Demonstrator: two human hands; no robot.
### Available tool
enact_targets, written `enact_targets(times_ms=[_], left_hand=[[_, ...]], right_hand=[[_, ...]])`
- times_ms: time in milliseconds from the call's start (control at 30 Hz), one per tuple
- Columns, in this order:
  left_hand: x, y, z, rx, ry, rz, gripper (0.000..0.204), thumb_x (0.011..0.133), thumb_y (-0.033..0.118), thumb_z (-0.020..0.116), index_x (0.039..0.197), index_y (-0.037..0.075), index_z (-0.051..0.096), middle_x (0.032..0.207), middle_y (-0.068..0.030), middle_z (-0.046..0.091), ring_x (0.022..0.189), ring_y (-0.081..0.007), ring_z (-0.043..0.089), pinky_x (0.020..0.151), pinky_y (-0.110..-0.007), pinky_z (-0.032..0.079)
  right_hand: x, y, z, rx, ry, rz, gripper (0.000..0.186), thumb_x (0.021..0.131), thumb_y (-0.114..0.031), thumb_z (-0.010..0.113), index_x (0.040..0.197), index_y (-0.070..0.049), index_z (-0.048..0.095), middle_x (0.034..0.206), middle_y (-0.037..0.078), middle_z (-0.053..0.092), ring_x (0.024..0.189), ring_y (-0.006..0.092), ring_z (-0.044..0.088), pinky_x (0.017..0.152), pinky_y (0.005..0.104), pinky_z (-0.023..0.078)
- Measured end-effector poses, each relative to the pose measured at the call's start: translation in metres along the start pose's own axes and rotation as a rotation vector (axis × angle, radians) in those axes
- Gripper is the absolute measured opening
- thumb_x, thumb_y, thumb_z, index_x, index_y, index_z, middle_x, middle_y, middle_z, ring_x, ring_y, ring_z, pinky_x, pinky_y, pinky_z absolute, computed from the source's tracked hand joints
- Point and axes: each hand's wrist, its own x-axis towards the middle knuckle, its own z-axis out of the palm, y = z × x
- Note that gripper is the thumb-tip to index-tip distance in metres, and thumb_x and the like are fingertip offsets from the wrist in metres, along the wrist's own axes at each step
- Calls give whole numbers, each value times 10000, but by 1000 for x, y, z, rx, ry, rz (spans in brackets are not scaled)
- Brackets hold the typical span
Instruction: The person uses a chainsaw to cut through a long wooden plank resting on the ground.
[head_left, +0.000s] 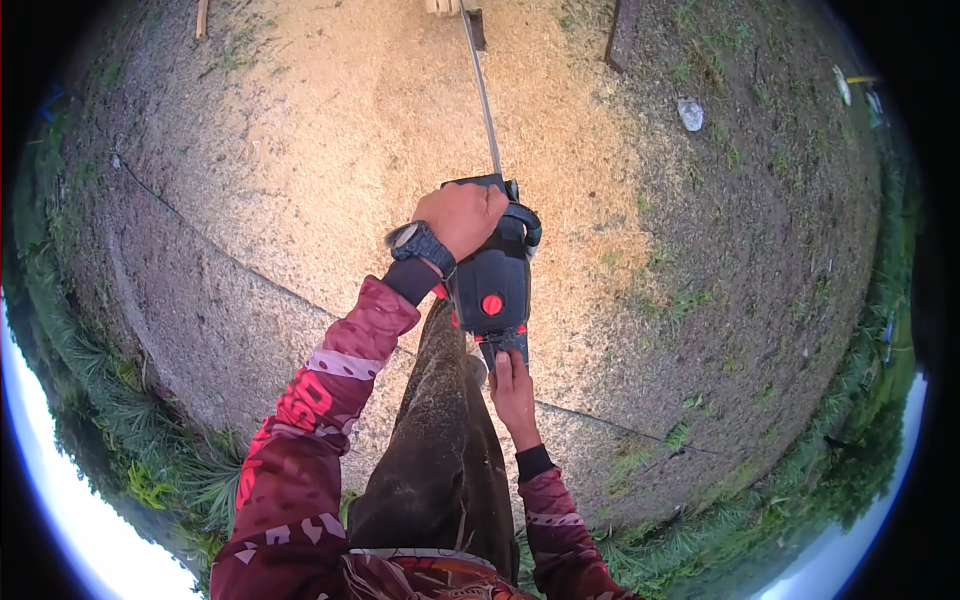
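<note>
A black chainsaw (488, 272) with a red knob is in front of my legs. Its long, thin bar (484, 100) points away from me, and the far tip comes up beside a pale piece of wood (442, 6) at the top edge; whether they touch I cannot tell. Across the front of the saw body, my left hand (462, 217) is closed round the front handle. Lower down, my right hand (513, 395) grips the rear handle, thumb on top, its other fingers mostly hidden beneath.
Sawdust (330, 140) covers the ground ahead. A dark cord (240, 268) runs across it and passes behind my legs. To the right lie a whitish stone (690, 114) and a dark beam (622, 35). A wooden stick (202, 18) is at far left. Plants (215, 495) border the ground.
</note>
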Motion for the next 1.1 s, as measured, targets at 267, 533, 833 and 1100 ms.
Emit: enact_targets(times_ms=[267, 533, 833, 1100], left_hand=[[1, -2, 2, 38, 0, 53, 420, 972, 334, 443, 786, 40, 678, 778, -206, 684, 701, -433, 659, 629, -535, 531], [19, -7, 0, 105, 6, 37, 438, 963, 367, 439, 803, 57, 704, 792, -203, 697, 730, -431, 677, 662, -533, 549], [22, -10, -7, 161, -17, 117, 386, 967, 345, 430, 877, 76, 691, 837, -190, 707, 758, -426, 678, 655, -541, 540], [14, -19, 8, 136, -8, 122, 368, 975, 331, 439, 859, 60, 659, 817, -210, 682, 734, -449, 653, 643, -535, 527]], right_hand=[[0, -4, 1, 8, -13, 19, 421, 1070, -405, 453, 1156, -9, 570, 694, 44, 533, 599, 150, 522, 570, 334, 423], [15, -11, 0, 83, -54, -16, 348, 1080, -392, 462, 1131, -62, 562, 701, -37, 466, 583, 46, 426, 508, 236, 356], [22, -12, 9, 89, -33, -51, 351, 1080, -393, 469, 1146, -60, 560, 722, -39, 460, 599, 46, 418, 524, 231, 355], [23, 2, 11, 12, -19, -35, 404, 1077, -399, 442, 1113, -18, 569, 703, 47, 530, 624, 147, 512, 599, 336, 426]])
